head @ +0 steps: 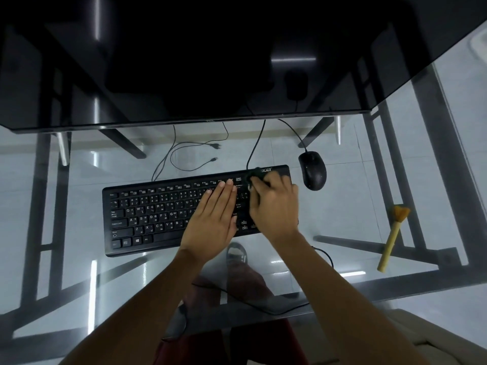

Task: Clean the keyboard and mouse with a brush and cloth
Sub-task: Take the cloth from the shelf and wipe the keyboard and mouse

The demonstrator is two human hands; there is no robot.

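Observation:
A black keyboard (152,214) lies on the glass desk. My left hand (214,214) rests flat on its right-centre keys, fingers together. My right hand (274,204) is over the keyboard's right end, closed on a dark cloth (255,175) that shows at my fingertips near the top edge. The keys under both hands are hidden. A black mouse (312,170) sits just right of the keyboard's far corner. A wooden brush (392,237) with tan bristles lies on the desk further right, apart from both hands.
A large dark monitor (210,61) fills the far part of the desk. The glass desk's (79,167) metal frame shows beneath, with loose cables (184,156) on the floor. The desk's near edge runs just above my lap.

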